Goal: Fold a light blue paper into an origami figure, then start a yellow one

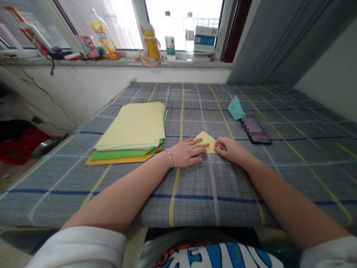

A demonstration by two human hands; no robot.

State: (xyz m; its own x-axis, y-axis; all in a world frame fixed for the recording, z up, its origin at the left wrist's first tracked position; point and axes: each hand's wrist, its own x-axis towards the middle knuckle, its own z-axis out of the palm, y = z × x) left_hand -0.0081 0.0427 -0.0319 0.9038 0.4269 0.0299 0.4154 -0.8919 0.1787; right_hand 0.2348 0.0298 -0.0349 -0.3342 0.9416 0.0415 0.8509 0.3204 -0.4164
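Note:
A small folded piece of yellow paper (204, 136) lies on the checked cloth, its peak pointing away from me. My left hand (187, 152) rests flat over its left part, fingers spread, with a silver bangle on the wrist. At the paper's right corner my right hand (226, 148) pinches the edge between thumb and curled fingers. Parts of the paper are hidden under both hands. Left of them sits a stack of coloured paper (134, 124), a yellow sheet on top and green and orange sheets below.
A folded turquoise paper shape (235, 108) stands beside a dark phone (256, 129) at the right. Along the windowsill (128, 63) are a yellow-capped cup (151, 42), several bottles and stacked boxes (205, 41). A grey curtain (267, 41) hangs at the back right.

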